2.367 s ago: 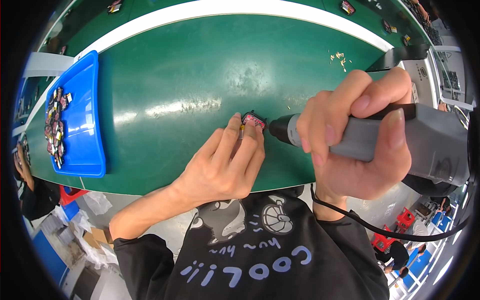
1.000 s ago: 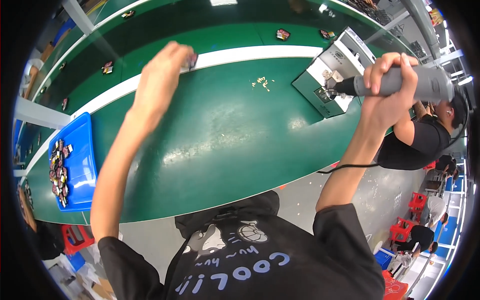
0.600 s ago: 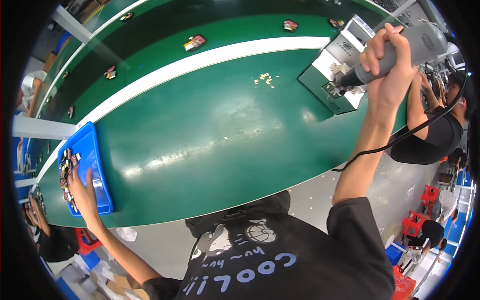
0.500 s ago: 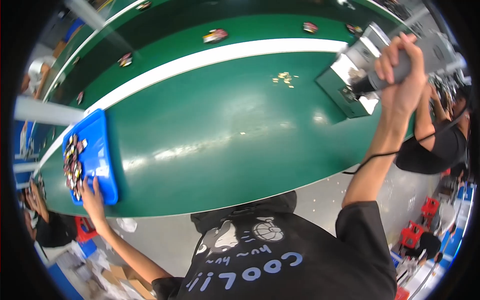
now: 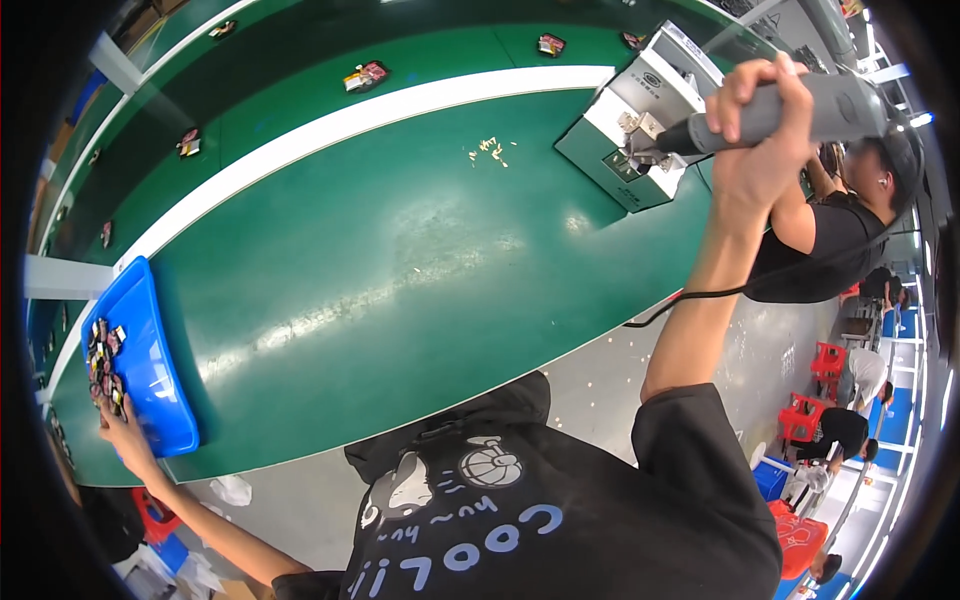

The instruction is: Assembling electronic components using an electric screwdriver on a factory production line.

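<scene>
My right hand [image 5: 760, 125] is raised at the upper right, wrapped around a grey electric screwdriver [image 5: 800, 108]. Its tip points left onto a small grey box-shaped machine [image 5: 630, 130] standing on the green table [image 5: 400, 260]. A black cable hangs from the tool past my forearm. My left hand [image 5: 125, 430] reaches far out to the lower left, its fingers on the near end of a blue tray [image 5: 150, 370] that holds several small dark parts [image 5: 105, 360]. I cannot tell whether the fingers hold one.
A white stripe [image 5: 400, 110] runs along the table; beyond it lie a few small parts [image 5: 365, 75] on a darker belt. Tiny loose screws [image 5: 490, 150] lie near the machine. Another person in black [image 5: 830, 230] works at the right; red stools stand on the floor.
My left hand left the spot in front of me, swung up to the far belt, then dropped down to the blue tray. My right hand lifted the screwdriver away to the grey machine.
</scene>
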The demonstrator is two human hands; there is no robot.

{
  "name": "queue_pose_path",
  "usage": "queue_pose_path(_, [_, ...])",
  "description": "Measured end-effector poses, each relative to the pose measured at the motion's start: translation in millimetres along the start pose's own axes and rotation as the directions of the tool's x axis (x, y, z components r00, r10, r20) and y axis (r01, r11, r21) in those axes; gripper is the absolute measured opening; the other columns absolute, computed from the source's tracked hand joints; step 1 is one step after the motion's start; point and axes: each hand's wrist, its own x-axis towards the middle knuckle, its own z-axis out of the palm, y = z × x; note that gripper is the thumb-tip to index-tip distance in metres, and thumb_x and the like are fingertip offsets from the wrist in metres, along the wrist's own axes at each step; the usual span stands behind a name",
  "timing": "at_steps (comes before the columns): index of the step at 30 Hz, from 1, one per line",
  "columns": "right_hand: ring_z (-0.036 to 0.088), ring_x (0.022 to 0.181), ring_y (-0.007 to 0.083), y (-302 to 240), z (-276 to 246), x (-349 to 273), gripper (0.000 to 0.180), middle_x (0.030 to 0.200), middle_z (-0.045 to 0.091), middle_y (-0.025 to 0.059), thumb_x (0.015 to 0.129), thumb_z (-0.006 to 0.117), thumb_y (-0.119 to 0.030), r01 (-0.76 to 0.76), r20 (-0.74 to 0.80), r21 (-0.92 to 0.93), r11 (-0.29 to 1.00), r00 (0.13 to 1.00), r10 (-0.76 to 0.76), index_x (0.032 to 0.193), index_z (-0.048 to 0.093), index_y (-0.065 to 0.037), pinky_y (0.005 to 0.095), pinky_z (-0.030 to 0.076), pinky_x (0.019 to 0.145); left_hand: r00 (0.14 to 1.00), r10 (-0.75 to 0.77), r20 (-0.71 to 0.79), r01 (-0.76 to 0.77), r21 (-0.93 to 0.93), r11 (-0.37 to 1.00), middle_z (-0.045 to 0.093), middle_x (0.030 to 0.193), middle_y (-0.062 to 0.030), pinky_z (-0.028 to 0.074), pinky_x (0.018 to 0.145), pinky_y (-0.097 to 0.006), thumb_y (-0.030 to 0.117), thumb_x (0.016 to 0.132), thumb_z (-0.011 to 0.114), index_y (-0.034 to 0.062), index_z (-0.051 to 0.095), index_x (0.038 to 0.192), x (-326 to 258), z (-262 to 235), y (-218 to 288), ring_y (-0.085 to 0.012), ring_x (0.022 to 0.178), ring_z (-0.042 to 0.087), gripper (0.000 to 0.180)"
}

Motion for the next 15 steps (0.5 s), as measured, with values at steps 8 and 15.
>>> queue_pose_path(8, [0.037,0.044,0.0125,13,-1,5,0.018,0.066,0.048,0.0067,0.098,0.060,-0.018,-0.231,0.100,0.057,0.971,0.969,0.225,0.089,0.053,-0.004,0.0296,0.033,0.046,0.990,0.051,0.130,-0.038,-0.107,0.994,0.060,0.126,-0.0280,0.048,0.095,-0.044,0.029,0.103,0.064,0.0082,0.049,0.147,26,22,-65,-0.0415,0.113,0.059,0.051])
queue_pose_path(15, [0.037,0.038,0.0154,-13,10,-63,0.022,0.066,0.049,0.0101,0.100,0.052,-0.022,-0.204,0.097,0.227,0.952,0.978,0.186,0.090,0.048,-0.003,0.0309,0.035,0.040,0.970,0.235,0.065,-0.190,-0.407,0.894,0.054,0.079,-0.0007,0.044,0.063,-0.028,0.001,0.100,0.061,0.0092,0.053,0.142,-8,8,-34,-0.0102,0.068,0.048,0.044])
